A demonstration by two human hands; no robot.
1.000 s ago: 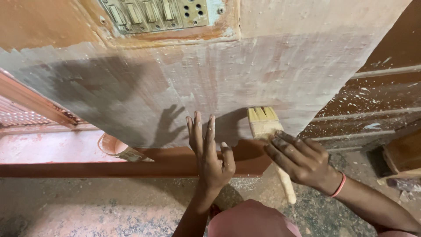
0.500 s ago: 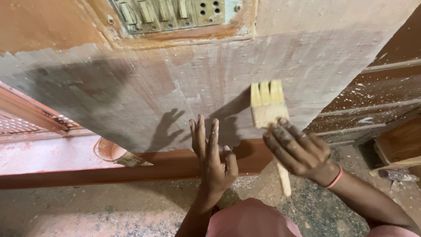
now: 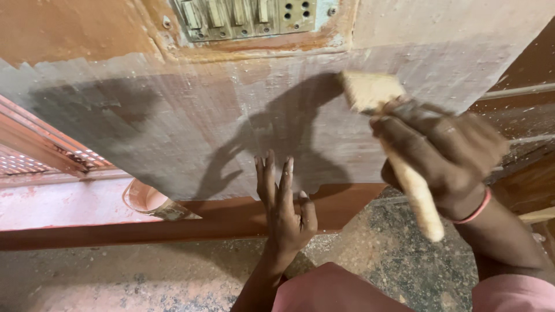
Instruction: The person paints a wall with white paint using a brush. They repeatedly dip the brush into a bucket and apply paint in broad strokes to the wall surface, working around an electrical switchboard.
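Note:
My right hand (image 3: 445, 150) grips a wide paintbrush (image 3: 393, 144) by its pale wooden handle, bristles up against the wall (image 3: 191, 115), which is coated in wet greyish-pink paint. My left hand (image 3: 286, 211) rests flat on the lower wall with fingers pointing up, just above a reddish-brown skirting band (image 3: 173, 222). A pink band sits on my right wrist. The brush and both hands cast shadows on the painted patch.
A switch plate (image 3: 248, 14) with several rocker switches and a socket is set in the wall at the top. A small round container (image 3: 147, 199) stands by the skirting at left. A red grille (image 3: 40, 150) lies at far left. Speckled floor (image 3: 115, 277) below.
My right hand has carried the brush upward and nearer the camera, tilting it left. My left hand stays pressed on the wall in about the same place.

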